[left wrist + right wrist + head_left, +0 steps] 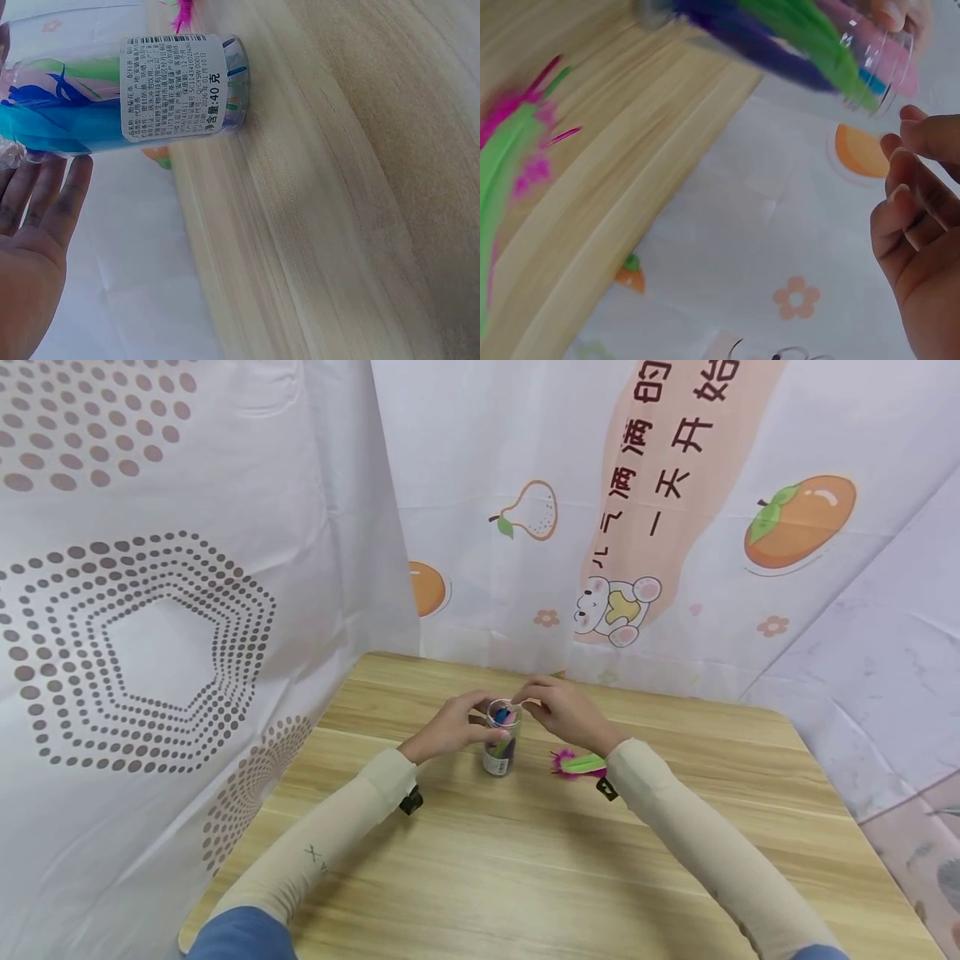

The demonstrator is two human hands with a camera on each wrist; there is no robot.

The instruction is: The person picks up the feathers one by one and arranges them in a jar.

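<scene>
A clear jar (495,763) with a white printed label (176,88) stands upright on the table. Colourful feathers fill it: blue (64,124), purple (761,52), green (810,37) and pink (891,64). My left hand (452,727) grips the jar near its top, thumb on the near side and fingers around the far side. At the mouth is my right hand (567,708), its fingers loosely curled and fingertips right by the rim and the pink feather. In the right wrist view nothing shows between thumb and forefinger.
On the table (480,868), right of the jar, lie a fluffy magenta feather (563,763) and a light green feather (587,764), partly under my right forearm. A printed white curtain (465,502) hangs behind the table, and another (322,568) borders its left side.
</scene>
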